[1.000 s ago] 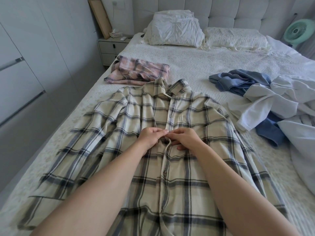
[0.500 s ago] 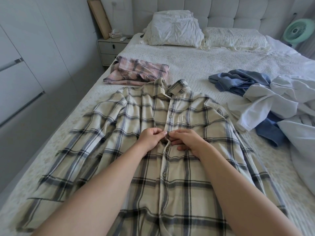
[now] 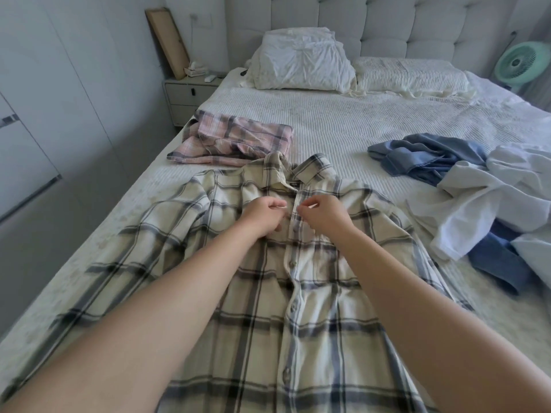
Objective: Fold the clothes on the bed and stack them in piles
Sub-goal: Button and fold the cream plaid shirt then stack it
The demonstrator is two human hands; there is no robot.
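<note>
A cream flannel shirt [image 3: 268, 293] with grey-blue plaid lies front-up, buttoned and spread flat across the lower centre of the bed [image 3: 343, 129]. The left hand [image 3: 262, 211] and right hand [image 3: 323, 211] pinch its placket below the collar.

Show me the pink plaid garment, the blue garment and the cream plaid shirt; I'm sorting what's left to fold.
pink plaid garment [image 3: 238, 141]: head view, middle of its top.
blue garment [image 3: 429, 156]: head view, bunched middle.
cream plaid shirt [image 3: 298, 320]: head view, button placket.
</note>
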